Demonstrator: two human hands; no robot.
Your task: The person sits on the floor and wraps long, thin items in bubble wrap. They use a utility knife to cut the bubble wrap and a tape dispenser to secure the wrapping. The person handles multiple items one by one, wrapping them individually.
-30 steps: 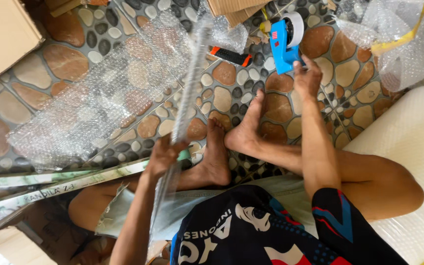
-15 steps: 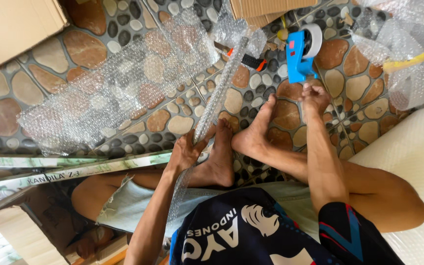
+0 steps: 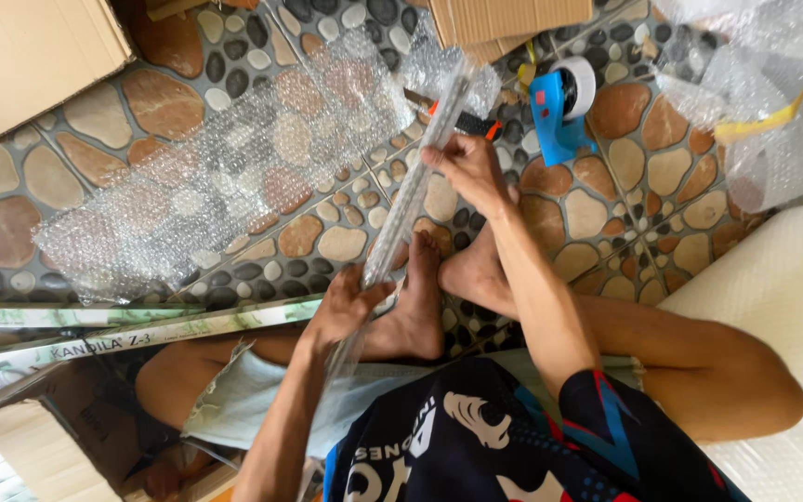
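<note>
Pebble-patterned tile floor in brown and grey, evenly daylit.

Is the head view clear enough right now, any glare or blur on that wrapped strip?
Head view: even daylight, soft shadows. The wrapped strip stays sharp between left hand and right hand; the bubble wrap glints mildly, and the white pad looks slightly overexposed.

The wrapped rod's lower end vanishes behind the left hand; its contents blur (bubble wrap); the cardboard box is cropped.
</note>
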